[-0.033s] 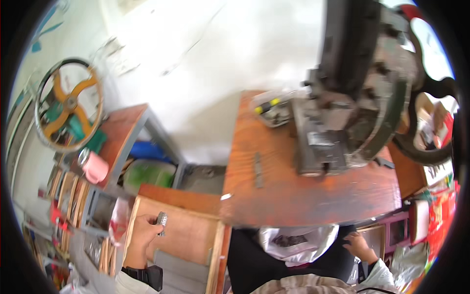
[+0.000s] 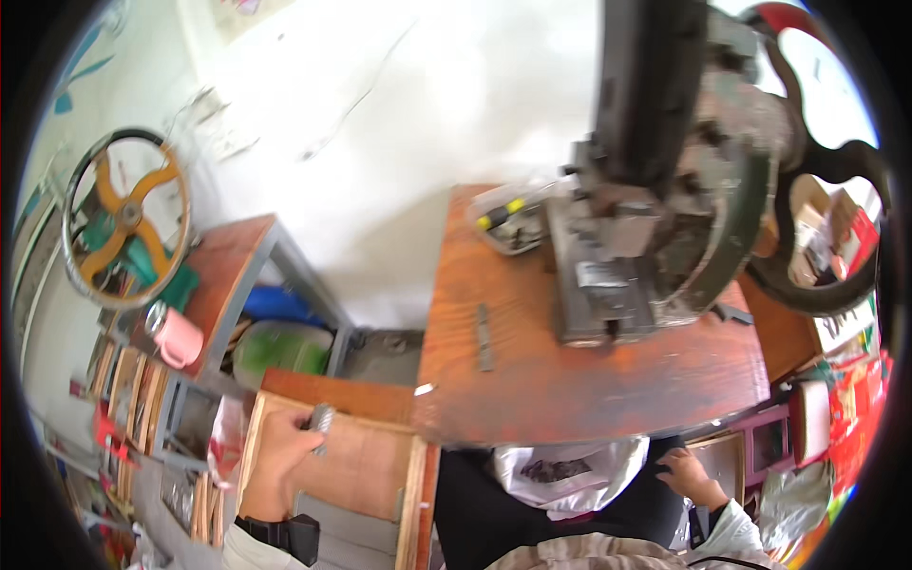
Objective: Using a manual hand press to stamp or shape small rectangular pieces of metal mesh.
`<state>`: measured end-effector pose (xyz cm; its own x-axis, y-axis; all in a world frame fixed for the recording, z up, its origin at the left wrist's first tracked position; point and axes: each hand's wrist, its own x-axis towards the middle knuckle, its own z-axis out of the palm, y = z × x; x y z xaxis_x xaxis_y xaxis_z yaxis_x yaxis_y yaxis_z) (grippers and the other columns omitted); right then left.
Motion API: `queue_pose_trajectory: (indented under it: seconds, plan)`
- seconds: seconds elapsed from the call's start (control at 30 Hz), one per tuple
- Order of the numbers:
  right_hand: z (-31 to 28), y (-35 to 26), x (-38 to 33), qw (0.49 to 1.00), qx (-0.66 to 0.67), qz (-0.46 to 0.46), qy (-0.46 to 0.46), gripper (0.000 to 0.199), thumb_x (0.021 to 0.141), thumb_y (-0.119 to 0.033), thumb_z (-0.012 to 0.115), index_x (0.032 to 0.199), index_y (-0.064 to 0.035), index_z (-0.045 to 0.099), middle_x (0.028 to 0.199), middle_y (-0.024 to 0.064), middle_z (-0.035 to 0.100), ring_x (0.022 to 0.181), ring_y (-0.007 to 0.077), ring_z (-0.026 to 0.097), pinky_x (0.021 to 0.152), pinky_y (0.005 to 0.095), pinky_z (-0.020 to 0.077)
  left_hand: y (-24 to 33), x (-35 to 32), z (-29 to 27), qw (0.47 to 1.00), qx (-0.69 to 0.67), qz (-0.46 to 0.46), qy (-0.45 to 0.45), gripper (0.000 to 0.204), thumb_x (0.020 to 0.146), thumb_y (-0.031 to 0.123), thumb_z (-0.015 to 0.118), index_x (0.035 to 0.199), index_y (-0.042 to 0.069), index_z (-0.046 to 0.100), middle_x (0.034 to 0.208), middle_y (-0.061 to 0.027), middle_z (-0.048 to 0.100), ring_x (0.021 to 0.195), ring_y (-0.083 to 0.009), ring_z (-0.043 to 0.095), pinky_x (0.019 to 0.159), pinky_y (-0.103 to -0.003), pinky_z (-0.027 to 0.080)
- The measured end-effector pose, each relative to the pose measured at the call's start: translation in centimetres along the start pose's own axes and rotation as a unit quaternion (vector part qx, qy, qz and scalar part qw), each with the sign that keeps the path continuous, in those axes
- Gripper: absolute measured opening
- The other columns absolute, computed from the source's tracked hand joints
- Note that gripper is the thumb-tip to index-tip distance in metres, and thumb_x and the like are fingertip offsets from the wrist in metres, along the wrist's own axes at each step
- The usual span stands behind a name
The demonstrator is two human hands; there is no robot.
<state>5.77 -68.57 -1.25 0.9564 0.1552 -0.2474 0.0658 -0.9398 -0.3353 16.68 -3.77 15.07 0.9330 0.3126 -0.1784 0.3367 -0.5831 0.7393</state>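
My left hand [image 2: 288,446] is closed around a small ribbed silvery metal piece, perhaps a short stack [image 2: 321,427]; its exact kind I cannot make out. The hand is above a shallow wooden box [image 2: 366,465] with grey flat pieces [image 2: 347,527] inside. My right hand [image 2: 690,478] rests on my right thigh with loosely bent fingers and nothing visible in it. Between my thighs, below the table edge, a white bag [image 2: 608,480] holds a heap of small dark pieces [image 2: 557,470].
A heavy press [image 2: 608,275] with a large dark handwheel [image 2: 807,161] stands on the wooden table [image 2: 513,408]. A flat metal strip [image 2: 484,337] and a clear container [image 2: 513,228] lie there too. At left are a yellow-spoked wheel [image 2: 128,217] and a pink mug [image 2: 179,340].
The whole view has shifted slightly, with the table and press now further left. My left hand, still gripping the metal piece, has moved a little right over the box. My right hand stays on my thigh.
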Motion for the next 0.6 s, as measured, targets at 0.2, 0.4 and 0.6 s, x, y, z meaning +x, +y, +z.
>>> queue_pose_trajectory:
  seconds: [0.2,0.4,0.6]
  plan:
    - [-3.8,-2.1,-1.5,0.997,0.033,-0.028,0.069,0.034,0.071,-0.024,0.074,0.102,-0.0109,0.067,0.107,0.0096,0.059,0.106,0.0336,0.052,0.092,0.0407,0.0450,25.6,1.6,14.1,0.961,0.055,0.263,-0.070,0.035,0.058,0.031,0.070,0.075,-0.001,0.068,0.068,-0.0209,0.064,0.064,-0.0332,0.064,0.062,-0.039,0.050]
    - [-5.0,-1.0,-3.0,0.991,0.050,-0.058,0.106,0.037,0.070,-0.025,0.074,0.104,-0.0124,0.067,0.109,0.0117,0.058,0.106,0.0350,0.052,0.091,0.0415,0.0453,33.7,1.1,21.1,0.957,0.154,0.242,-0.042,0.038,0.060,0.029,0.068,0.076,-0.006,0.067,0.081,-0.0251,0.066,0.082,-0.0368,0.065,0.076,-0.040,0.052]
    - [-5.2,-0.5,-3.7,0.987,0.087,-0.077,0.110,0.038,0.070,-0.025,0.075,0.105,-0.0130,0.066,0.112,0.0135,0.056,0.107,0.0358,0.051,0.092,0.0418,0.0450,34.3,0.8,22.1,0.962,0.152,0.224,0.023,0.037,0.060,0.027,0.070,0.078,-0.005,0.067,0.082,-0.0257,0.066,0.083,-0.0371,0.065,0.076,-0.039,0.052]
